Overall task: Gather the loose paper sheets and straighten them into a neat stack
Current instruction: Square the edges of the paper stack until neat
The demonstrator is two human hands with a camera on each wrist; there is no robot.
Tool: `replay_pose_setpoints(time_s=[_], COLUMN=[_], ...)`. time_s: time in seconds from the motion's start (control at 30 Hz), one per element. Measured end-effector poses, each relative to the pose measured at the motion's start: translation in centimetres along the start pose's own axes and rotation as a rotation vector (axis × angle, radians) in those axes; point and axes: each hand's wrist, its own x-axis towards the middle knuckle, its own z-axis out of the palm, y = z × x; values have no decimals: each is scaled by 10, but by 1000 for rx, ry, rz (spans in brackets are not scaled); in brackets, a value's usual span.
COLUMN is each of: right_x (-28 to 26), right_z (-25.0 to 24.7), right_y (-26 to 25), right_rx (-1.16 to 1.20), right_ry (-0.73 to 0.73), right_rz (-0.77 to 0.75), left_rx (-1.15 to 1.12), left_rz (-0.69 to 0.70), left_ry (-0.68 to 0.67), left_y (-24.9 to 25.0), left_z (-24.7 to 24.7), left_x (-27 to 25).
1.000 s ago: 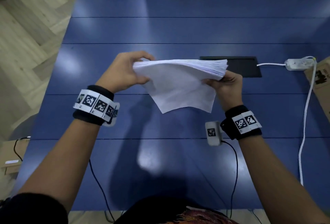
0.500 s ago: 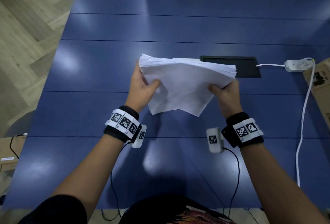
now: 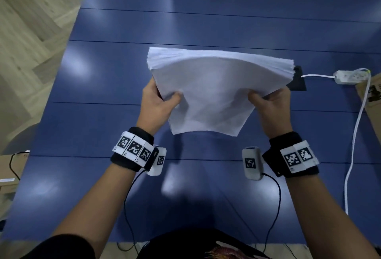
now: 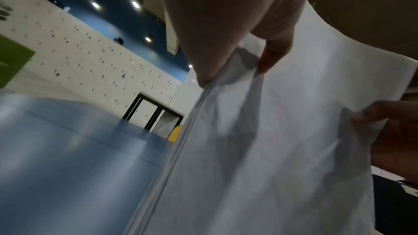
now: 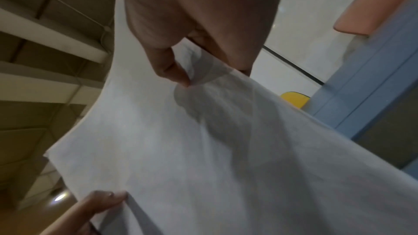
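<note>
Left thumb [image 3: 174, 97] lies flat across the near face of the paper stack [image 3: 214, 91], close to its left edge; the other fingers go behind the sheets and are hidden in the head view. Left wrist view: thumb tip [image 4: 269, 60] presses the top sheet, palm wrapped round the stack's edge. So the left hand [image 3: 157, 106] grips the stack, thumb in front, fingers behind.

Right thumb [image 3: 256, 98] mirrors this on the right side, pressed onto the near face; right wrist view shows thumb tip [image 5: 174, 74] dimpling the sheet. Right hand [image 3: 272, 112] grips the stack likewise, its fingers out of sight behind.

The stack is held up off the blue table [image 3: 92, 85], between both hands, near face towards the camera, bowed outward in the middle. Top edge fanned, sheet edges showing in uneven layers. Lower edge hangs free above the tabletop.

Beyond: a dark recessed panel [image 3: 299, 81] partly behind the stack's right corner, a white power strip [image 3: 350, 76] with its cord [image 3: 356, 135] trailing toward the near edge, a cardboard box [image 3: 373, 97] at the far right.
</note>
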Motion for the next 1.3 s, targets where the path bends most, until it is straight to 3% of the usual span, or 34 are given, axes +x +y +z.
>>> replay_pose_setpoints(time_s=[0.17, 0.3, 0.4, 0.57, 0.73, 0.93, 1.07, 1.2, 1.3], right_x=[-23, -18, -15, -32, -31, -34, -6, 18, 30], right_z=[15, 18, 14, 26, 26, 26, 28, 52, 76], right_y=[40, 30, 20, 62, 56, 109, 106, 113, 125], right_rx=[-57, -63, -35, -117, -66, -381, -223, -143, -173], right_ry=[-89, -25, -51, -103, -68, -202, -202, -278, -284], right_rz=[166, 123, 50, 238, 140, 569, 415, 445, 547], left_rx=[129, 72, 60, 98, 61, 164, 138, 145, 152], left_rz=[-180, -128, -81, -163, -160, -223, -202, -286, -444], left_ry=[10, 102, 96, 59, 139, 32, -58, -132, -127], left_y=[-44, -34, -28, -57, -62, -94, -80, -83, -99], left_z=[6, 9, 0, -3, -4, -10, -24, -50, -64], left_x=[-16, -15, -16, -24, -22, -21, -2, 21, 40])
